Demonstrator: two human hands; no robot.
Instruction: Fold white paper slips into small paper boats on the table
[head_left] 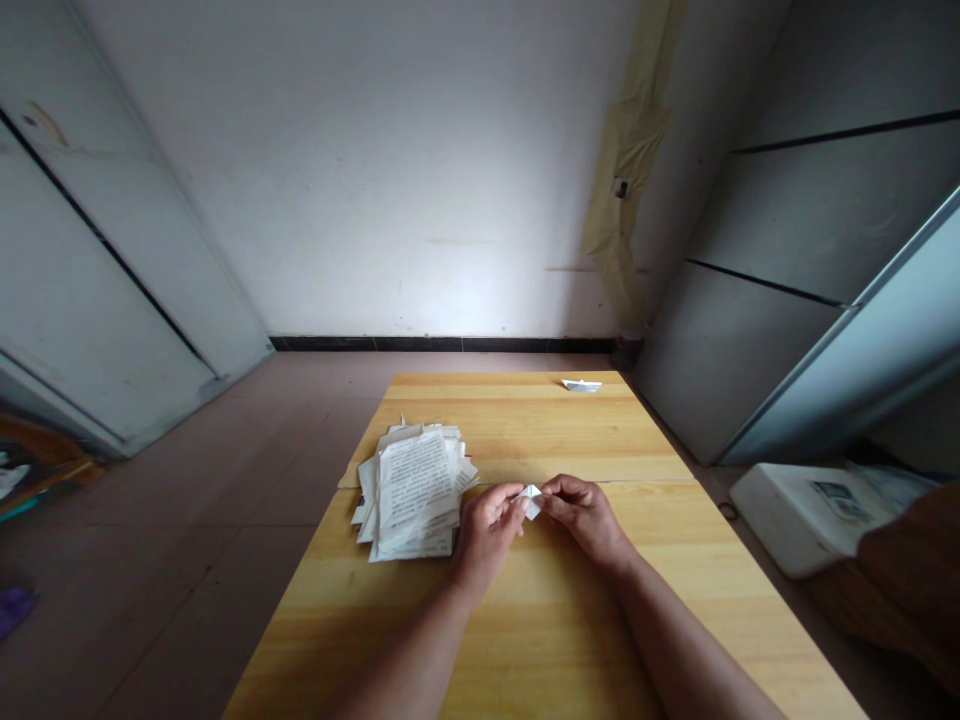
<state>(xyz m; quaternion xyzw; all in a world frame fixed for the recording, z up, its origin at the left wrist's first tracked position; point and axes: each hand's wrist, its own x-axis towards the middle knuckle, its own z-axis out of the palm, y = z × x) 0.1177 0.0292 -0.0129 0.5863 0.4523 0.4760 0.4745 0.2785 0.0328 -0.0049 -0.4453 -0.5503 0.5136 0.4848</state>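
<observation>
Between my two hands is a small folded piece of white paper [532, 502], diamond-shaped with a crease near its top. My left hand [486, 530] pinches its left side between thumb and fingers. On the opposite side, my right hand [589, 515] grips the paper's edge the same way. Both hands are just above the middle of the wooden table [547, 620]. Left of my left hand lies a loose stack of printed paper sheets [416, 490]. A folded paper boat [582, 386] stands near the table's far right corner.
A pale wall [420, 200] rises beyond the table, with taped covering [622, 170] around a socket. Grey panelled doors [757, 260] stand at the right. On the floor at right is a white box [787, 515] beside brown cloth [911, 570].
</observation>
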